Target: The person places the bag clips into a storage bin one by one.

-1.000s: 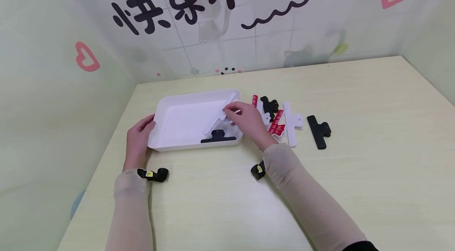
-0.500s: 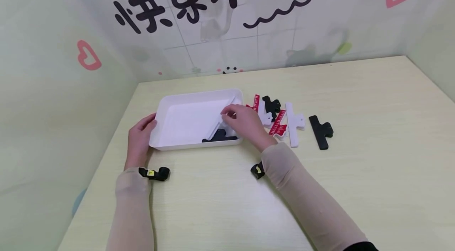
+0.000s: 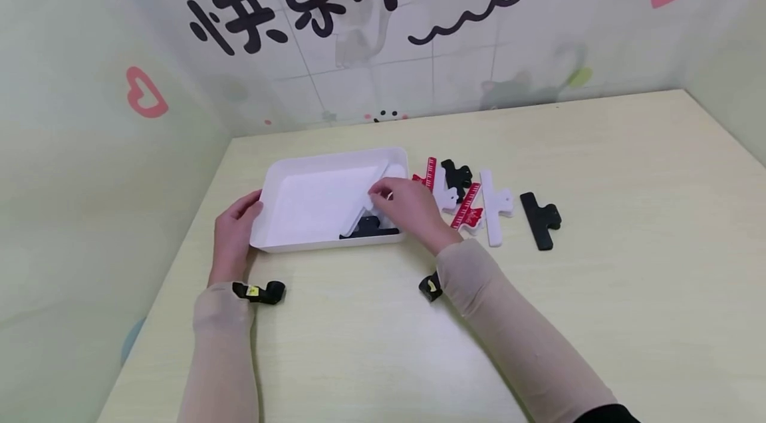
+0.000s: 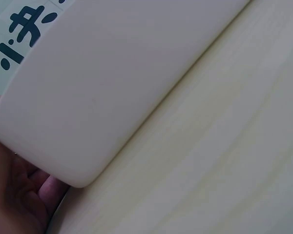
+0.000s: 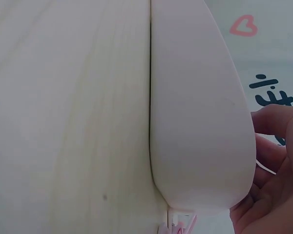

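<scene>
Two hands work here: the left hand [image 3: 235, 231] grips the shallow white rectangular plastic tray [image 3: 305, 195] at nine o'clock; the right hand [image 3: 411, 207], nearer, seems to pinch a white T-shaped plastic clip [image 3: 361, 202] inside. From those fingertips, its bar lies toward eight o'clock, long axis running one to seven.

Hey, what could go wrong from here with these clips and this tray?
The right hand pinches a white T-shaped clip, whose lower end overlaps the black T-shaped clip inside the shallow white rectangular tray, so it might snag or shift that one.
The right wrist sits close to the red bar-shaped clip outside, and might brush it.
The left hand holds the tray's left end; a tug could slide everything.
</scene>
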### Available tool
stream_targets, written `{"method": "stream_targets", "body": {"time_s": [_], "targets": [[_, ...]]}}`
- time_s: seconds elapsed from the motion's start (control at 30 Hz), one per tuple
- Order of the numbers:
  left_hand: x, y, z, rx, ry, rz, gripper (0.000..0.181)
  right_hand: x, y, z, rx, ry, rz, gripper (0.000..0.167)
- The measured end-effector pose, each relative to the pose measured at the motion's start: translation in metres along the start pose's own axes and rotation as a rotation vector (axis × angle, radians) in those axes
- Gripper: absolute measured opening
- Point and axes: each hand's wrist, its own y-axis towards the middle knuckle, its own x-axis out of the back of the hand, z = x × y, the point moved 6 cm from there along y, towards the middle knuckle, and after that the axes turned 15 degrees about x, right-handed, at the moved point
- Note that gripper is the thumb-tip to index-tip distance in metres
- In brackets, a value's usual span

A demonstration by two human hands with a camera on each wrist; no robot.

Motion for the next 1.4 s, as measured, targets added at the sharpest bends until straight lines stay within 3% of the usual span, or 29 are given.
{"method": "stream_targets", "body": {"time_s": [0.63,1.03,1.4], "targets": [[0.001,-0.002,0.002,0.026,-0.001,-0.005,0.041,-0.007,0.002,0.007,0.046,-0.132,0.102,0.026],[-0.002,-0.001,0.001,0.018,-0.02,0.007,0.04,-0.011,0.001,0.008,0.055,-0.238,0.125,0.029],[-0.002,-0.001,0.002,0.023,-0.015,0.009,0.04,-0.013,-0.002,0.011,0.053,-0.261,0.139,0.032]]}}
